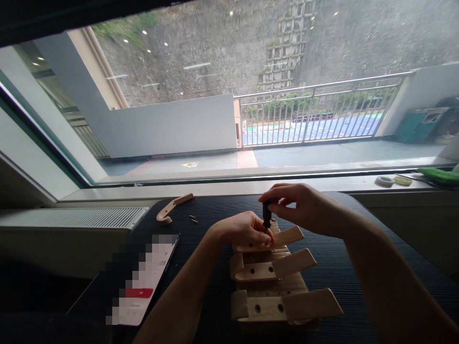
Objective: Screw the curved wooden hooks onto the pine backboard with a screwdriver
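My right hand point(304, 208) grips the black handle of a screwdriver point(267, 212), which stands upright with its tip down at the farthest wooden hook point(290, 235). My left hand point(244, 227) is closed on that same hook, thumb and fingers around the screwdriver's tip; a screw there cannot be made out. The hook lies across a wooden board point(296, 282). Nearer to me on the board are a middle wooden hook point(292, 263) and a front wooden hook point(308, 304), each with two dark screw holes or heads.
A loose wooden hook point(172, 208) and small screws point(194, 220) lie at the back left of the black table point(344, 286). A partly blurred-out flat item point(145, 286), perhaps a phone, lies left. Tape rolls point(384, 181) rest on the windowsill. A radiator point(89, 219) stands left.
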`<state>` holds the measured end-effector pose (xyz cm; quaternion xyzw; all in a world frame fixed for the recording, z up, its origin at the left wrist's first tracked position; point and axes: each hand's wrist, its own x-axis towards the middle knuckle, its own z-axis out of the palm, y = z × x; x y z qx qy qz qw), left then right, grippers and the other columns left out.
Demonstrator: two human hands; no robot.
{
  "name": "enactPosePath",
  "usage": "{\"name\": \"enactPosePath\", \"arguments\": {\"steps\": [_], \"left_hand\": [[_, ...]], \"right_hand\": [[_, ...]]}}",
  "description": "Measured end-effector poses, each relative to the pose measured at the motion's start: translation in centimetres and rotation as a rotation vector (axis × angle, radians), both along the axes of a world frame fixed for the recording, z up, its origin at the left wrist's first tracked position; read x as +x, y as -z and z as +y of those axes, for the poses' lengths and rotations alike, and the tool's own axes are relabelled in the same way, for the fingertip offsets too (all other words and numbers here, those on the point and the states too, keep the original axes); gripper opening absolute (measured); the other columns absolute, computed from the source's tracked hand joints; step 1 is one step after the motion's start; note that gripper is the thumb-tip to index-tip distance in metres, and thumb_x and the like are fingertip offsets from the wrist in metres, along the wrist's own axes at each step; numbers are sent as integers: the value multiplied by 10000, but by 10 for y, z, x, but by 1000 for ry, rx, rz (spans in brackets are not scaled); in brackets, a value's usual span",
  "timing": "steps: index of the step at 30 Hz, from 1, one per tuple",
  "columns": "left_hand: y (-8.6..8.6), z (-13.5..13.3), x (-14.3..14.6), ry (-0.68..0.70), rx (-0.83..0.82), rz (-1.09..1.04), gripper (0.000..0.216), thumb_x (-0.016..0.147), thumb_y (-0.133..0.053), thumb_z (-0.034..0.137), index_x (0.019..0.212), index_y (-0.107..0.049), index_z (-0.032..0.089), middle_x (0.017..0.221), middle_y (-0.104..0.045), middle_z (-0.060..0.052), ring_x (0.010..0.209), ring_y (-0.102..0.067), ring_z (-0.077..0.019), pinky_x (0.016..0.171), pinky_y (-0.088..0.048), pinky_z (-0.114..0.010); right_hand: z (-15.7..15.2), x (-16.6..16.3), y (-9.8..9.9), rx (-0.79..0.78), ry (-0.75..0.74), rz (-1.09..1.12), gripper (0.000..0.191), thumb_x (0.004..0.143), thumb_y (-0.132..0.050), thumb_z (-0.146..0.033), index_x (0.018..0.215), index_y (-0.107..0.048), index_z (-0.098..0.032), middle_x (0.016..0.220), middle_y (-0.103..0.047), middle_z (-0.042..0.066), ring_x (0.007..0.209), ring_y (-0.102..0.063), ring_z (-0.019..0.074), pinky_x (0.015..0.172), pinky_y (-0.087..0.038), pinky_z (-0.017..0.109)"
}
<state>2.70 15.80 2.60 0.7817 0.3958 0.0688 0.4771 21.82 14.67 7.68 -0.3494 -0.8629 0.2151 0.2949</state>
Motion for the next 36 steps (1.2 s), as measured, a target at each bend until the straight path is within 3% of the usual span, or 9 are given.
{"name": "enactPosePath", "arguments": {"steps": [14, 23, 30, 36], "left_hand": [[0, 0, 0, 9, -4, -34, 283, 732, -592, 269, 954, -716, 147, 794, -674, -20, 712, -566, -127, 648, -410, -213], [0, 0, 0, 11, 4, -31, 277, 738, -589, 256, 957, -711, 137, 781, -668, -22, 697, -565, -124, 636, -408, -210], [-1, 0, 0, 34, 5, -43, 278, 742, -590, 266, 959, -710, 141, 818, -677, -27, 743, -580, -135, 675, -419, -219], [2, 1, 0, 19, 31, -14, 292, 739, -582, 286, 962, -711, 147, 795, -673, -22, 709, -563, -132, 637, -412, -218]], "right_hand": [[-1, 1, -2, -30, 55, -40, 208, 797, -569, -332, 943, -670, -223, 827, -664, 9, 725, -600, 137, 622, -472, 252], [0, 1, -1, -30, 0, -22, 220, 822, -532, -276, 982, -675, -224, 890, -674, 13, 775, -610, 140, 683, -476, 253], [-1, 0, -2, -47, 46, -32, 183, 796, -575, -322, 912, -675, -221, 806, -663, 1, 717, -599, 133, 624, -469, 246], [-1, 0, -3, -57, 12, -15, 237, 822, -538, -289, 1018, -662, -240, 897, -669, 6, 749, -602, 130, 650, -477, 245]]}}
